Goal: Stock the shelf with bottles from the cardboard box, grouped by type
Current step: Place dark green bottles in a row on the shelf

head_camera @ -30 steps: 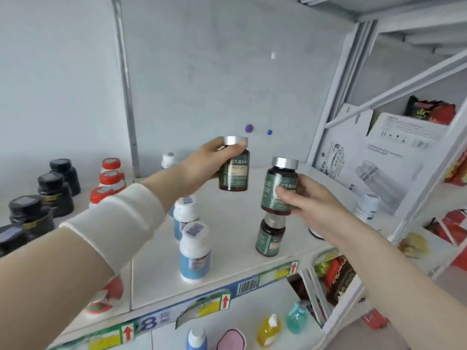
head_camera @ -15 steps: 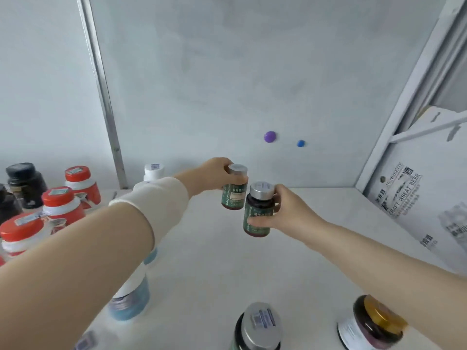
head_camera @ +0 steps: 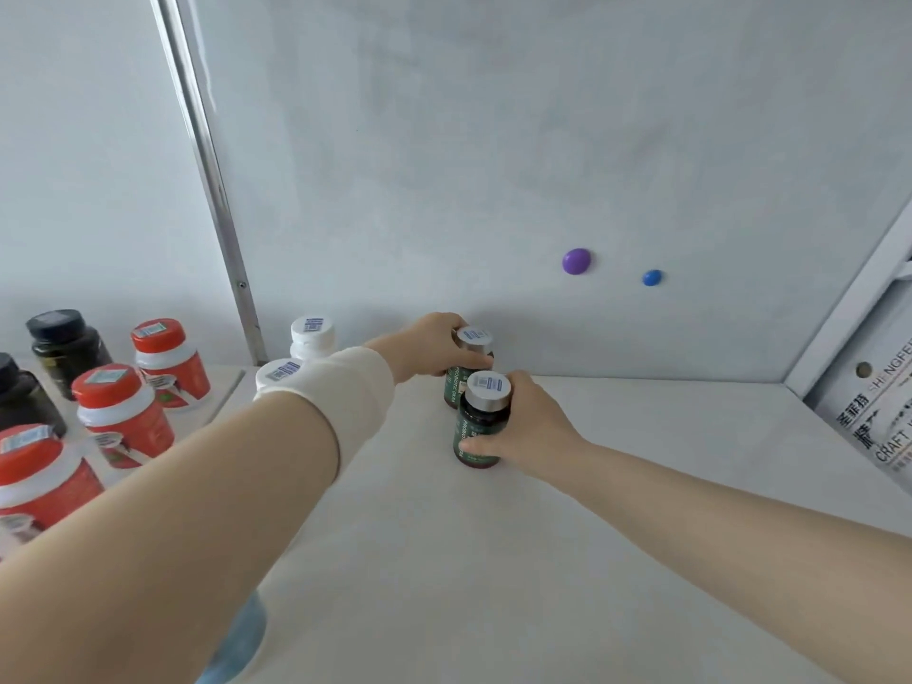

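Note:
Two dark green bottles with silver caps stand one behind the other near the back of the white shelf. My left hand is wrapped around the rear green bottle, close to the back panel. My right hand grips the front green bottle, whose base rests on the shelf. A white band covers my left wrist. White-capped bottles stand in a row just left of my left arm, partly hidden by it.
Red-capped bottles and black-capped dark bottles fill the neighbouring shelf bay on the left, beyond a metal upright. A printed cardboard box leans at the right. Purple and blue dots mark the back panel.
Both hands moved forward and down, bringing the two green bottles from the air onto the shelf near the back panel. The view has moved closer to the shelf.

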Motion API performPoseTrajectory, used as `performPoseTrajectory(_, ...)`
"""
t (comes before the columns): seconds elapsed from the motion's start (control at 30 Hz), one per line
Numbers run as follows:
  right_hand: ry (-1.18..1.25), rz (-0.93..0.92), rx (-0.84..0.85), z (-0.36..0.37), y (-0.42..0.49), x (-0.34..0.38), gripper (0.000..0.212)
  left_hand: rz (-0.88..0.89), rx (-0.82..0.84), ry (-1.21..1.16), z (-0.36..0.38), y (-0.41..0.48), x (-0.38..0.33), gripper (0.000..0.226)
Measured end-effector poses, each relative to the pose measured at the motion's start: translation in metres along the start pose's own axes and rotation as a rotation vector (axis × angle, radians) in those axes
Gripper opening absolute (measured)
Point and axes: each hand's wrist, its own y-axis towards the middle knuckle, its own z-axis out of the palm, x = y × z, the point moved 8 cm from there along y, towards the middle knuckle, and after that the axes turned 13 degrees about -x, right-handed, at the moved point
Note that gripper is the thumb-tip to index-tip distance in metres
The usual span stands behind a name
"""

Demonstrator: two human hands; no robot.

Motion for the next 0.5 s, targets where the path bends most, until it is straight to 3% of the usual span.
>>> performPoseTrajectory(0.37, -0.024, 0.001, -0.004, 0.01, 0.004, 0.003, 0.069, 0.009, 0.017, -0.031, 0.005, 0.008, 0.003, 0.033)
performPoseTrajectory(0.5, -0.025, 0.009, 0.009, -0.001, -0.001, 0.009, 0.072, 0.024, 0.038, 0.102, -0.007, 0.004, -0.004, 0.054)
